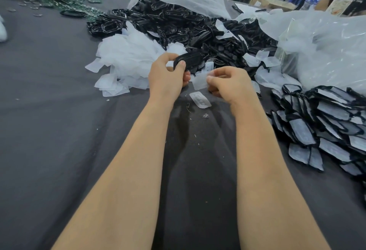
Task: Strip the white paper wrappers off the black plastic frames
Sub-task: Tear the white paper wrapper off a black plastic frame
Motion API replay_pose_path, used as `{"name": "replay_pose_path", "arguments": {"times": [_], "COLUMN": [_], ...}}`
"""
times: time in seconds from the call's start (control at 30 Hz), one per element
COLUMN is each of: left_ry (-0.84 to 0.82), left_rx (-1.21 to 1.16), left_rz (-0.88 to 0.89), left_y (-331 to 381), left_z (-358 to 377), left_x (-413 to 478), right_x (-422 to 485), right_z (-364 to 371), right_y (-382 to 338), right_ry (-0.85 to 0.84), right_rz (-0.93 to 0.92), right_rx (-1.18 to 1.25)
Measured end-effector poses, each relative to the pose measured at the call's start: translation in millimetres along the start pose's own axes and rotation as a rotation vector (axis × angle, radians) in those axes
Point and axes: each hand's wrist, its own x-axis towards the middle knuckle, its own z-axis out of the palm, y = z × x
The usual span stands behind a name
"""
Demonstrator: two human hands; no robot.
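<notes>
With the left hand gripping a bare oval black plastic frame and the right hand pinching its peeled white paper wrapper, a heap of wrapped black frames waits.

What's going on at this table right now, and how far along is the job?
A person is unwrapping frames by hand. The left hand grips a black frame, and the right hand pinches a white wrapper that looks already off it. Another loose wrapper lies on the grey cloth just below. A heap of discarded wrappers sits to the left, bare frames are piled behind, and a stack of still-wrapped frames waits on the right.
</notes>
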Motion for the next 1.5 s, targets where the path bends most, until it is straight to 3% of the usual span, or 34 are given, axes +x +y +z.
{"name": "replay_pose_path", "arguments": {"times": [0.13, 0.23, 0.4, 0.63, 1.07, 1.5], "left_ry": [0.004, 0.002, -0.034, -0.179, -0.208, -0.201], "left_rx": [-0.004, 0.001, 0.033, 0.041, 0.034, 0.18], "left_rz": [0.005, -0.002, 0.019, 0.088, 0.081, 0.124], "left_y": [0, 0, -1, 2, 4, -2], "left_z": [0, 0, 1, 2, 5, 5], "left_x": [0, 0, -1, -4, -6, -3], "right_x": [-2, -4, -6, -5, -2, 2], "right_z": [-2, -7, -8, 7, 15, 14], "right_y": [-2, -3, -10, -6, 1, 1], "right_ry": [-0.008, 0.08, 0.063, 0.128, 0.238, 0.131], "right_rz": [0.003, -0.075, -0.119, -0.25, -0.2, -0.036], "right_rx": [0.159, 0.203, 0.56, 0.212, 0.287, 0.451]}}
